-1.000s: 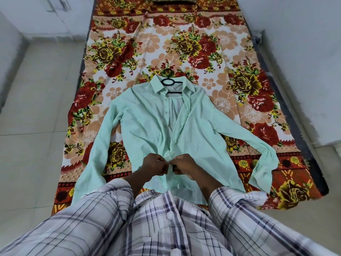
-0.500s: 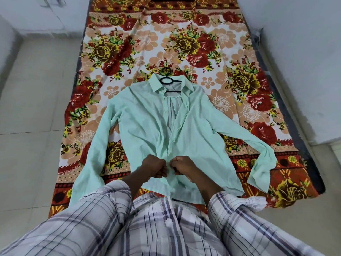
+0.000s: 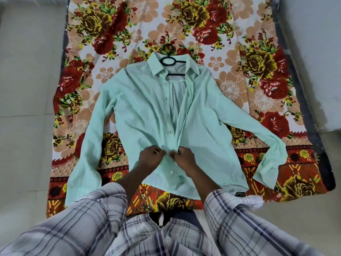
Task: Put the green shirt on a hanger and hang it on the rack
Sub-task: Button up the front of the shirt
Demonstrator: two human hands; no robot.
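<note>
**Both hands pinching the shirt front**

The green shirt (image 3: 144,111) lies flat and front up on the floral bedsheet (image 3: 129,34), with its collar pointing away from me and its sleeves spread to either side. A black hanger (image 3: 168,61) sits inside the collar; its hook loop rests on the open neck and 1 bar shows just below it. The upper front gapes open, and the 2 front edges close together low down, right at my hands.

My left hand (image 3: 150,159) is curled and pinches the front edge on its side. My right hand (image 3: 184,161), just beside it and nearly touching, pinches the other edge. 1 white button (image 3: 172,172) shows on the closed strip just below my hands.

The sleeve on my right bends at the elbow, its cuff near the sheet's lower corner. The other sleeve runs straight down toward my plaid sleeve (image 3: 83,218). The bedsheet covers a dark mattress (image 3: 302,89) on the pale tiled floor (image 3: 27,89).
</note>
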